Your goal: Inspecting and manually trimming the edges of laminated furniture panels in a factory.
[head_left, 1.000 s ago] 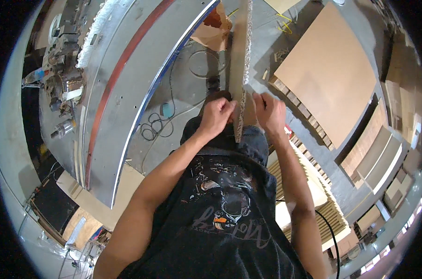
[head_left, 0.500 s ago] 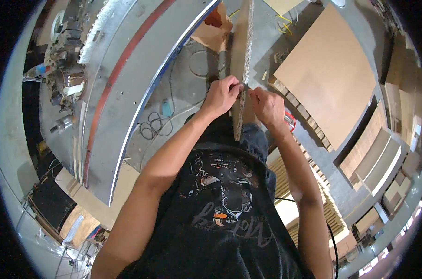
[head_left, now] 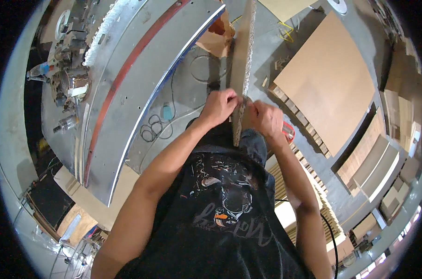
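Note:
A tall particle board (head_left: 239, 116) stands on edge in front of my body, its rough, speckled narrow edge facing up. My left hand (head_left: 220, 107) is closed at the board's left side, with thumb and fingers pinched at that edge. On the other side, my right hand (head_left: 265, 117) is closed too, its fingertips at the same edge opposite the left. A small dark sliver seems to lie across the edge between the fingertips, too small to make out. Behind my right wrist a red tool or roll (head_left: 289, 131) shows in part.
A grey machine table (head_left: 122, 107) with a red strip fills the left. Coiled cable (head_left: 150, 132) and a torn brown paper bag (head_left: 215, 42) lie on the floor. To the right are a stack topped by a large brown panel (head_left: 329, 83) and leaning boards (head_left: 373, 160).
Both hands have slid a little along the board's edge toward my body, still pinched. The whole view has shifted slightly, and the board stands as before.

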`<state>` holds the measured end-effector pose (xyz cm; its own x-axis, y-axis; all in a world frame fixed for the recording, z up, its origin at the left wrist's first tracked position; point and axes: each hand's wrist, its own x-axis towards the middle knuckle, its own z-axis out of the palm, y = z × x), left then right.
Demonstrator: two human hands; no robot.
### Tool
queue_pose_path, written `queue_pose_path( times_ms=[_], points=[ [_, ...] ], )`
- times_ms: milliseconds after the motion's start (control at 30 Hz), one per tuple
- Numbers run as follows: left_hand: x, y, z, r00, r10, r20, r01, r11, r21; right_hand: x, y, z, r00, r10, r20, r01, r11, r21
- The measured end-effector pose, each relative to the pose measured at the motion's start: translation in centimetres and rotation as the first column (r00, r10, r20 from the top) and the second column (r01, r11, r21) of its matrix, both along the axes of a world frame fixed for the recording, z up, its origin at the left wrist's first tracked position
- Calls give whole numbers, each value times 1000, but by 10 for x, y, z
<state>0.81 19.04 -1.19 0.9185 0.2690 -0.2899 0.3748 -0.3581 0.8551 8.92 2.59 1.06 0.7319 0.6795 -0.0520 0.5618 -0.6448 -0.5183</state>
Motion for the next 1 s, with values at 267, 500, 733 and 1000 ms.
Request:
queue_pose_path(
  times_ms=[267, 500, 733, 1000],
  points=[
    [9, 0, -5, 994, 74, 80, -77, 997, 27, 5, 4, -2, 1000, -13, 3, 13, 1000, 1],
    [0, -4, -5, 996, 37, 83, -39, 999, 23, -7, -8, -10, 1000, -4, -21, 3, 999, -40],
    [-12, -12, 3, 996, 54, 70, -52, 998, -31, -28, -12, -6, 999, -34, -17, 34, 999, -7],
    [-38, -21, 6, 996, -6, 89, 9, 1000, -27, -55, -29, -3, 997, -44, -70, 44, 999, 3]
  ],
)
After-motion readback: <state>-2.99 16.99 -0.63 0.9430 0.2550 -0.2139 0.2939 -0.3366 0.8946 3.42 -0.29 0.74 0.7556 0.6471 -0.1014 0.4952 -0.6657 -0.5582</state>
